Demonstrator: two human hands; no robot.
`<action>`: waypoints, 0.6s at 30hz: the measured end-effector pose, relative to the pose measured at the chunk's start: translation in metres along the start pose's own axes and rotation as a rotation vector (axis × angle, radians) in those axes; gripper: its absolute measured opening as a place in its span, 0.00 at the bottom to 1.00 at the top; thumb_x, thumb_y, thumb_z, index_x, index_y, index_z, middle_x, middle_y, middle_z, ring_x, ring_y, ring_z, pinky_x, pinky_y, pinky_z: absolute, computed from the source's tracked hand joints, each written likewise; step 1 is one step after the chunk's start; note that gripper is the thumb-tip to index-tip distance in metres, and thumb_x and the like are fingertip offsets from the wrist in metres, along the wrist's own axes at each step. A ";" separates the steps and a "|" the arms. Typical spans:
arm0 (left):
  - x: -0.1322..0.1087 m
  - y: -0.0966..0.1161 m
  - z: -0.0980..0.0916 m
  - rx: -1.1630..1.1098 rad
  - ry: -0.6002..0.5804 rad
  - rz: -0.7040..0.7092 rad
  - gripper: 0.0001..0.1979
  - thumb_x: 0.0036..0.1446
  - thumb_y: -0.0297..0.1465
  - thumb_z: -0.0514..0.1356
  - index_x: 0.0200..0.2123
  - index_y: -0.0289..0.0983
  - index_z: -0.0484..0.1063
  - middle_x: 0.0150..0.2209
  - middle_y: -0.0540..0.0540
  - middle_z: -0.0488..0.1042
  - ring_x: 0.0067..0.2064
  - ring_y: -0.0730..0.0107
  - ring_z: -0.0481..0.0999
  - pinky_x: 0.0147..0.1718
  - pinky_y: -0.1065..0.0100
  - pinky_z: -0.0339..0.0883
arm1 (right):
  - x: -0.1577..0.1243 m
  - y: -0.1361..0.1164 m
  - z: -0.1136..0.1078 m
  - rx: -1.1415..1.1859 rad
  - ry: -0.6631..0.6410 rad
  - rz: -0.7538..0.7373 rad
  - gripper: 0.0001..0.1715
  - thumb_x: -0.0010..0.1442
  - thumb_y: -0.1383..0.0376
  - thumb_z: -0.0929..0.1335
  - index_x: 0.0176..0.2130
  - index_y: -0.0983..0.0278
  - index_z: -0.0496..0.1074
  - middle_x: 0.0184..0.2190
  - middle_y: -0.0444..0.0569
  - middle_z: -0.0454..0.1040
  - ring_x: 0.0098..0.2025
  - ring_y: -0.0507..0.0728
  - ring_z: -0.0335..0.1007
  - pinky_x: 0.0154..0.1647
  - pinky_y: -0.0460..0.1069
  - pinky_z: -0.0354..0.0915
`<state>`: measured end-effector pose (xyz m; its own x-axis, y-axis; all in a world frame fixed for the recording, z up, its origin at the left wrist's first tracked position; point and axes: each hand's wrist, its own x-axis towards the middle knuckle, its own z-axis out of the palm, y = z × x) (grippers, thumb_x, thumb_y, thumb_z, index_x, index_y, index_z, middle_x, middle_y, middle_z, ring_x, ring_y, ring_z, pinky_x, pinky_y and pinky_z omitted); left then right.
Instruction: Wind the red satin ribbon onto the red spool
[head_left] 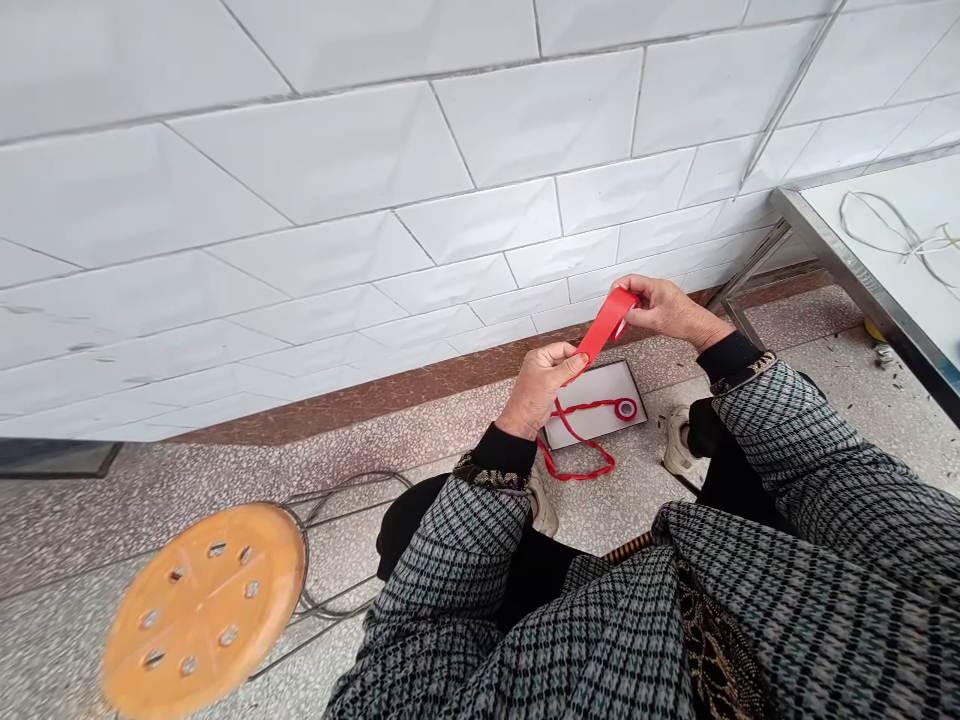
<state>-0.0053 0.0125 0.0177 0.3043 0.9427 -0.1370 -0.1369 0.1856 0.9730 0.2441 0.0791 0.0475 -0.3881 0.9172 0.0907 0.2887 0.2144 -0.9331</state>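
Head view: a white tiled wall (337, 150) fills the upper half of the scene above a speckled stone floor (187, 490), where a seated person in a checked grey coat (675, 620) works with 2 bare hands. A steel-edged table (847, 268) stands at the far right with a loop of white wire (885, 235) lying on its top. A round orange stool (202, 610) with holes in its seat stands at lower left, well apart from the hands. On the floor between the person's 2 shoes lies a shallow white box (607, 385), close to the wall's brown base strip (420, 385). Above it, the left hand (538, 390) is closed around the lower end of a flat red ribbon (600, 330). The right hand (664, 308) pinches the upper end between thumb and fingers. The ribbon is stretched tight and slanting between them. A thinner-looking length of it drops from the left hand and curls over the box edge onto the floor. Inside the box, at its right end, sits a small red spool (625, 408).
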 end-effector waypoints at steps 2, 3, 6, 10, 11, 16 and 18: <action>-0.001 -0.001 0.004 -0.056 -0.008 -0.011 0.22 0.46 0.49 0.76 0.28 0.36 0.79 0.23 0.52 0.69 0.26 0.76 0.60 0.28 0.69 0.54 | -0.002 -0.005 0.003 0.093 -0.013 0.016 0.15 0.54 0.64 0.74 0.42 0.62 0.73 0.35 0.44 0.78 0.36 0.55 0.70 0.43 0.50 0.69; -0.001 -0.002 0.006 -0.079 -0.005 -0.011 0.23 0.46 0.49 0.77 0.28 0.36 0.78 0.23 0.52 0.68 0.25 0.77 0.60 0.27 0.69 0.52 | -0.003 -0.007 0.005 0.133 -0.015 0.027 0.15 0.54 0.64 0.74 0.42 0.62 0.72 0.35 0.45 0.78 0.37 0.55 0.71 0.43 0.50 0.70; -0.001 -0.003 0.011 -0.135 0.010 -0.013 0.24 0.45 0.49 0.77 0.27 0.36 0.77 0.22 0.53 0.66 0.24 0.78 0.58 0.25 0.70 0.49 | -0.004 -0.012 0.010 0.232 -0.024 0.064 0.16 0.53 0.64 0.76 0.42 0.62 0.72 0.35 0.44 0.78 0.36 0.54 0.73 0.43 0.50 0.72; 0.000 -0.005 0.015 -0.206 0.004 -0.047 0.25 0.43 0.50 0.78 0.27 0.36 0.75 0.20 0.54 0.64 0.23 0.79 0.56 0.24 0.70 0.48 | -0.005 -0.012 0.018 0.359 -0.042 0.095 0.17 0.53 0.64 0.77 0.41 0.62 0.71 0.34 0.43 0.77 0.34 0.52 0.72 0.41 0.49 0.72; 0.000 -0.006 0.016 -0.215 0.002 -0.049 0.25 0.43 0.50 0.78 0.26 0.35 0.75 0.20 0.54 0.65 0.23 0.79 0.56 0.24 0.70 0.48 | -0.005 -0.012 0.020 0.390 -0.045 0.102 0.18 0.53 0.64 0.77 0.41 0.62 0.70 0.34 0.42 0.76 0.34 0.52 0.72 0.41 0.48 0.72; 0.003 -0.011 0.019 -0.194 0.022 -0.021 0.25 0.45 0.50 0.78 0.28 0.34 0.78 0.22 0.53 0.66 0.24 0.78 0.58 0.25 0.70 0.49 | -0.003 -0.004 0.030 0.522 -0.078 0.167 0.21 0.49 0.62 0.79 0.40 0.62 0.71 0.31 0.41 0.75 0.31 0.50 0.69 0.35 0.45 0.69; 0.003 -0.013 0.020 -0.179 0.047 -0.001 0.24 0.46 0.49 0.77 0.28 0.35 0.77 0.22 0.53 0.66 0.25 0.78 0.58 0.26 0.70 0.49 | -0.002 0.001 0.035 0.576 -0.086 0.195 0.22 0.48 0.62 0.80 0.39 0.62 0.71 0.30 0.40 0.74 0.30 0.49 0.68 0.33 0.44 0.66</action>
<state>0.0165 0.0077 0.0085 0.2613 0.9534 -0.1507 -0.3037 0.2294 0.9247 0.2147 0.0655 0.0344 -0.4519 0.8856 -0.1070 -0.1484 -0.1929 -0.9699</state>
